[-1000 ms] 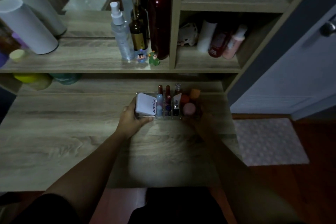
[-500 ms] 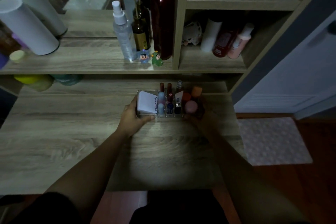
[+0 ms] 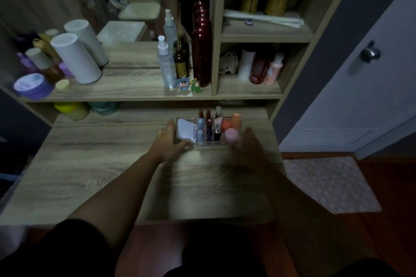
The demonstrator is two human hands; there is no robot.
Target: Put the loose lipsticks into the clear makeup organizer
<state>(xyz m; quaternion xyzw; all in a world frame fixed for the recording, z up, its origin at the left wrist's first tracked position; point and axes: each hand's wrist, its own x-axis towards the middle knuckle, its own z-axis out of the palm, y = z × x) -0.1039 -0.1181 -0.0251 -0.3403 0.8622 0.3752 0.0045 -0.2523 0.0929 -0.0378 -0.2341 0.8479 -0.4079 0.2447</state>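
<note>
The clear makeup organizer stands at the back middle of the wooden desk. Several lipsticks stand upright in its narrow middle slots. A white box fills its left bin, and pink and orange sponges fill the right one. My left hand grips the organizer's left end, thumb on the front corner. My right hand is in shadow against the right end; its grip is hard to make out. I see no loose lipstick on the desk.
A shelf just behind the organizer carries a spray bottle, a brown bottle, a tall red bottle, two small figurines and a white cylinder. Right cubby holds several bottles. A door is to the right.
The view has tilted up, showing more of the shelves. Both hands stay at the organizer's ends; it has hardly shifted on the desk.
</note>
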